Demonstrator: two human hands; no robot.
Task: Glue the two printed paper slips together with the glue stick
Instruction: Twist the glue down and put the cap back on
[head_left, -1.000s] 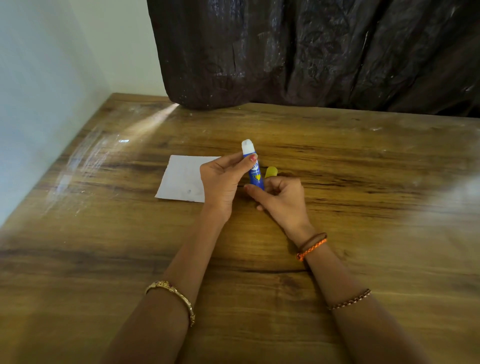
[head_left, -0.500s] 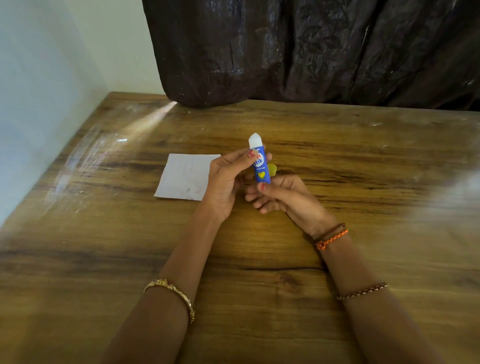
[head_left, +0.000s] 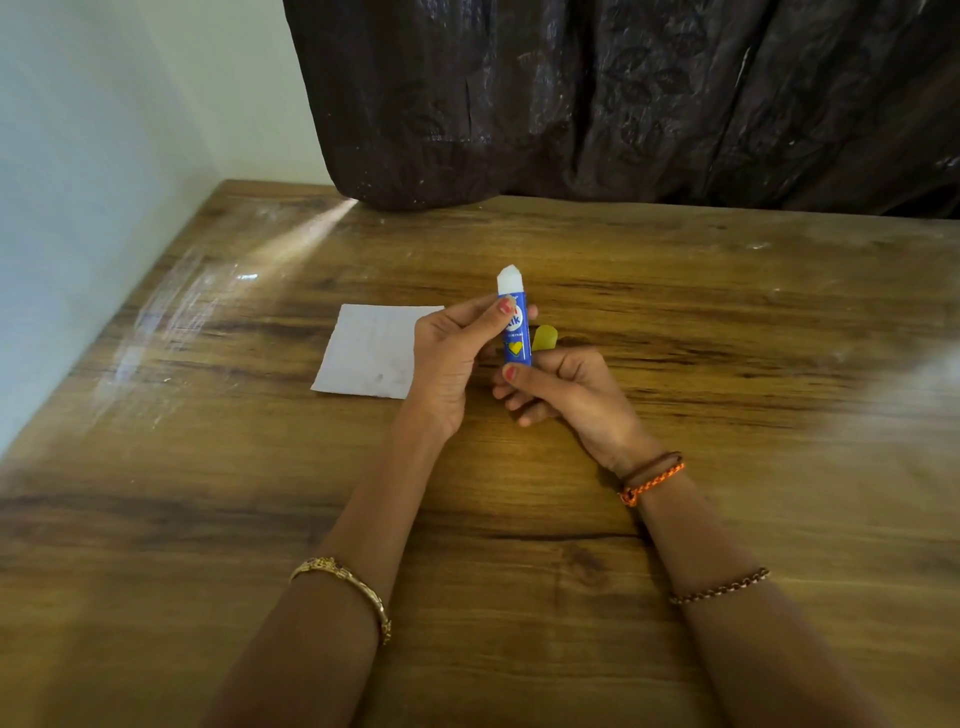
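I hold the glue stick (head_left: 517, 332) upright between both hands, above the wooden table (head_left: 727, 322). My left hand (head_left: 447, 364) pinches the blue tube near its upper end, thumb across the label and fingers curled behind it. My right hand (head_left: 566, 389) grips the tube's bottom end, thumb tip pressed at the base, fingers folded under. The cap is off: a white, roughly pointed column of glue stands out of the top. The label shows white letters, of which I can read only "ik", the rest hidden under my thumb; below them sits a yellow heart and a line of small print too fine to read. The yellow cap (head_left: 544, 338) shows just behind my right hand; I cannot tell whether it rests on the table or in my fingers. A white paper slip (head_left: 371, 351) lies flat on the table just left of my left hand, which covers its right edge; its faint print is illegible. I see only one sheet clearly.
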